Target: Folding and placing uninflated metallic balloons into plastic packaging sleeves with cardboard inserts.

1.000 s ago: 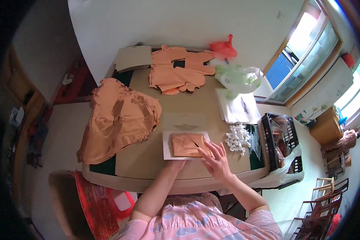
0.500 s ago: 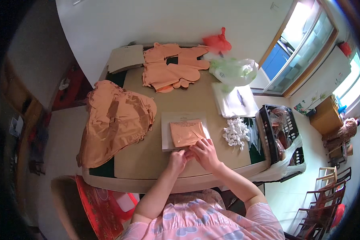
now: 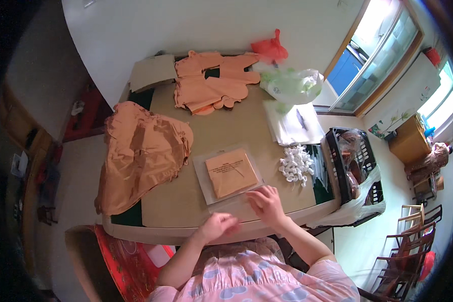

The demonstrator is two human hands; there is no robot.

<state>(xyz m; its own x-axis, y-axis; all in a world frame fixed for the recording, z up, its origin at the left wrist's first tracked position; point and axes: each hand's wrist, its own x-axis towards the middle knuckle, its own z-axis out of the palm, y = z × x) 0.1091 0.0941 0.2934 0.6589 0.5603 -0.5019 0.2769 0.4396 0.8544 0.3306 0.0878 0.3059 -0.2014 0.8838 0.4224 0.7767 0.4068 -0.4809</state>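
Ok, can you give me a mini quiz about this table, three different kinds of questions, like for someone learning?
1. True or false: the folded foil is between the big foil and the white pile.
2. Which is right of the white pile? A) big foil B) crate C) folded foil
3. Which hand is nearer the folded foil?

Key: 1. True. 2. B. 3. The right hand.

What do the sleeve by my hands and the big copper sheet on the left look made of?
The sleeve seems thin, faintly glossy plastic: the folded copper piece shows through. The copper sheet looks like foil or metallised film, from its patchy shine and creases; which one stays unclear.
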